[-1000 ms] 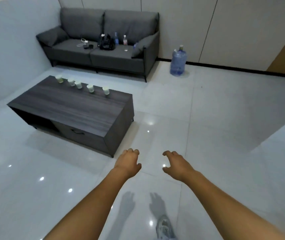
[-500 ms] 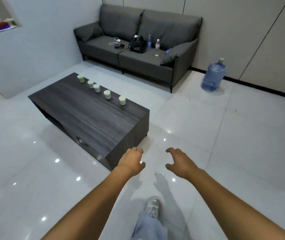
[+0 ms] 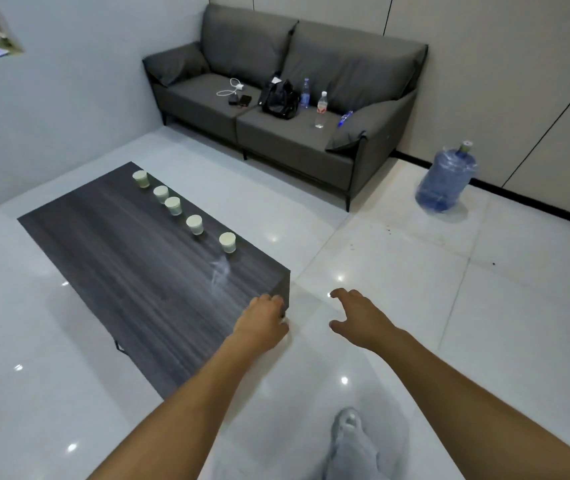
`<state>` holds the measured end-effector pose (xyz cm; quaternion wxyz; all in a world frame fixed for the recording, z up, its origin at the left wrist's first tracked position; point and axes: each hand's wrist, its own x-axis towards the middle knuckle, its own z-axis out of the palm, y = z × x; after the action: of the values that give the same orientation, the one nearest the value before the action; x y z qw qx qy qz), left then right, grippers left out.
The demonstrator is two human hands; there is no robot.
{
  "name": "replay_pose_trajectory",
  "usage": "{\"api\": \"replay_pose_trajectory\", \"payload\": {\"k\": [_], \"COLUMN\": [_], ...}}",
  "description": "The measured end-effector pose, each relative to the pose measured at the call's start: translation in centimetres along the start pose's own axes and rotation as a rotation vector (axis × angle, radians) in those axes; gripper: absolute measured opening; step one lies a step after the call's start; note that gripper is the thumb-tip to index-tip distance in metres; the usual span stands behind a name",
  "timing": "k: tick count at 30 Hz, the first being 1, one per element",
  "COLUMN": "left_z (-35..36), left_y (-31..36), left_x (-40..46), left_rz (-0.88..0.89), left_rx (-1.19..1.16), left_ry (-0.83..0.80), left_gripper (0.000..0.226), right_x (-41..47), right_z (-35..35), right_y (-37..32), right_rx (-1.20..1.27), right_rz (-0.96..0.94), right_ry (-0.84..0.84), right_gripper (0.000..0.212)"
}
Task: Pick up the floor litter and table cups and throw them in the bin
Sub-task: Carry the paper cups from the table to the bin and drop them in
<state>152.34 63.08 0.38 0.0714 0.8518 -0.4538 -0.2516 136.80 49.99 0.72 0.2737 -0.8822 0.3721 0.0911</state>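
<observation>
Left hand [image 3: 262,318] and right hand [image 3: 359,315], both empty with fingers loosely curled, reached forward over the corner of the table [image 3: 131,271], presumably toward the five cups [image 3: 195,224] lined up at eleven o'clock; no bin was visible.

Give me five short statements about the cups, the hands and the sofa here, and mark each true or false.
1. Five cups stand in a row on the table. True.
2. The left hand holds a cup. False: it holds nothing.
3. The right hand is empty. True.
4. The big water jug stands on the sofa. False: it stands on the floor.
5. A black bag lies on the sofa. True.
</observation>
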Motion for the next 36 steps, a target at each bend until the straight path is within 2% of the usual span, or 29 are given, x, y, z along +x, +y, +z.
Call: {"api": "replay_pose_trajectory", "payload": {"k": [13,19,29,36], "left_z": [-6.1,-8.2,-14.6,-19.4], "left_y": [4.9,3.8,1.0,-1.9], "left_x": [25.5,33.5,49.8,57.4], "left_rz": [-0.242,-0.355,-0.455,-0.567], "left_rx": [-0.118,-0.175,-0.26,-0.309], "left_ry": [0.086,0.08,0.107,0.156], "left_gripper": [0.043,0.046,0.05,0.051], "right_x": [27.7,38.3,56.9,67.8], "right_z": [-15.1,-16.9,-21.4,-24.4], "right_y": [7.5,5.6,1.9,-1.8], "right_rx": [-0.092,-0.137,-0.202,-0.271], "right_rz": [-0.124,-0.248,-0.36,-0.449], "right_ry": [-0.098,-0.231,-0.292,-0.377], "right_gripper": [0.057,0.058,0.059,0.06]}}
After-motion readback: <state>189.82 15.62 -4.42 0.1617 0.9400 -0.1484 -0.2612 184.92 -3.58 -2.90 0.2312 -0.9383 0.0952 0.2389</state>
